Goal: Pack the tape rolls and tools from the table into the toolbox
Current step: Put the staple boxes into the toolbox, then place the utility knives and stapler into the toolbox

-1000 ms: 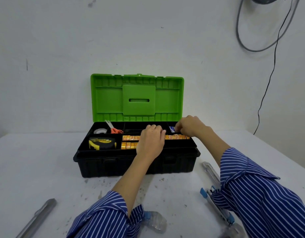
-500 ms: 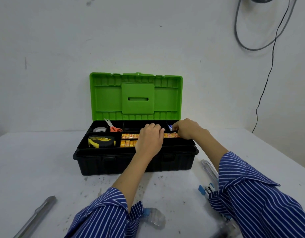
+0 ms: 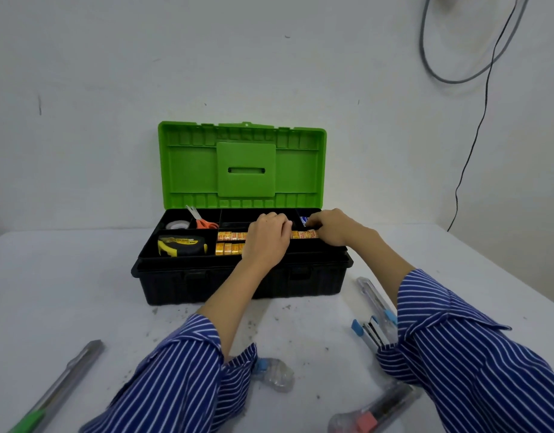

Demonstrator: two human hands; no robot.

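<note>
Both hands have hardly moved; the right hand (image 3: 330,226) has slid slightly left along the tape rolls (image 3: 304,235). Its grip pinches the rolls in the tray of the open toolbox (image 3: 238,285). The left hand (image 3: 266,240) lies curled on the rolls; what it grasps I cannot tell. Cutters (image 3: 374,310) lie on the worktop (image 3: 66,292)

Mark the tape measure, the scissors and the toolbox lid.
tape measure (image 3: 182,245), head view, on its yellow and black case
scissors (image 3: 206,225), head view, on the orange handles
toolbox lid (image 3: 188,170), head view, on the green inner face left of the centre panel
</note>
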